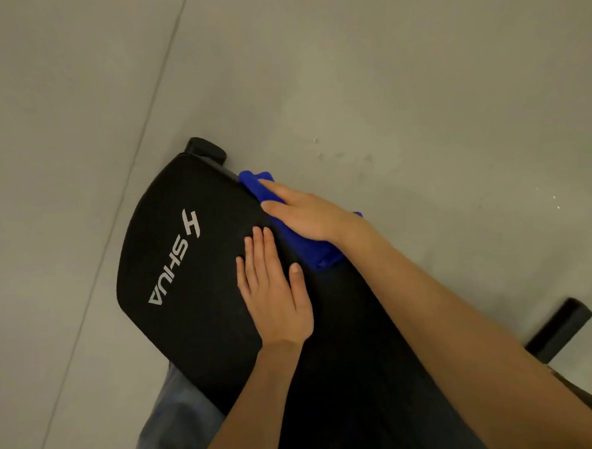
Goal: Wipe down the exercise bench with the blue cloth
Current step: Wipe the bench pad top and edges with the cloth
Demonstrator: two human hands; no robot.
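The black padded exercise bench (188,281) runs from the lower right up to the centre, with white lettering on its end pad. The blue cloth (302,244) lies bunched along the pad's right edge. My right hand (304,213) lies flat on the cloth with straight fingers, pressing it against that edge. My left hand (274,294) rests flat on the pad beside it, fingers straight and together, holding nothing. Part of the cloth is hidden under my right hand.
Grey floor (417,80) surrounds the bench, with a seam line running down the left. A black frame foot (206,148) sticks out past the pad's far end. Another black bar (560,330) lies on the floor at the right. My jeans-clad leg (174,419) is below the pad.
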